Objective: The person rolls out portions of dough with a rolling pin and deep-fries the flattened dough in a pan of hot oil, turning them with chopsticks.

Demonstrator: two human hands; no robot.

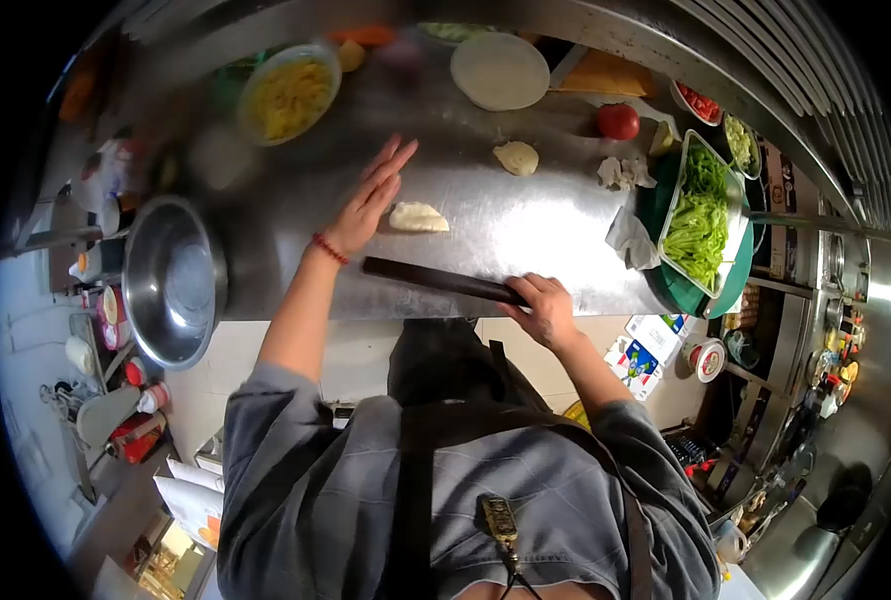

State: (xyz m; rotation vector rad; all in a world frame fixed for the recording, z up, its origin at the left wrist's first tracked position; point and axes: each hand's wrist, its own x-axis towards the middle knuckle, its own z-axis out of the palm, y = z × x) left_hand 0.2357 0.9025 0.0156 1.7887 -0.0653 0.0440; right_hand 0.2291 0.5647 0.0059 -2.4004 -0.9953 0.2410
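Note:
My left hand [370, 200] hovers at or lies near the steel worktop [295, 240] with its fingers stretched out and nothing in it. A red bead bracelet is on that wrist. Just right of it lies a pale half-moon piece of dough [419, 217]. My right hand [543, 308] is wrapped round the right end of a dark straight stick [435, 279], which looks like a rolling pin. The stick slants along the table's front edge, its free end pointing towards my left wrist. A second, rounder lump of dough [516, 158] sits further back.
A steel bowl [135, 285] stands at the left edge. Behind are a dish of yellow food [290, 95] and a white round container [500, 72]. To the right are a tomato [617, 121], crumpled paper [625, 174] and a tray of chopped greens [702, 215] on a green board [730, 285].

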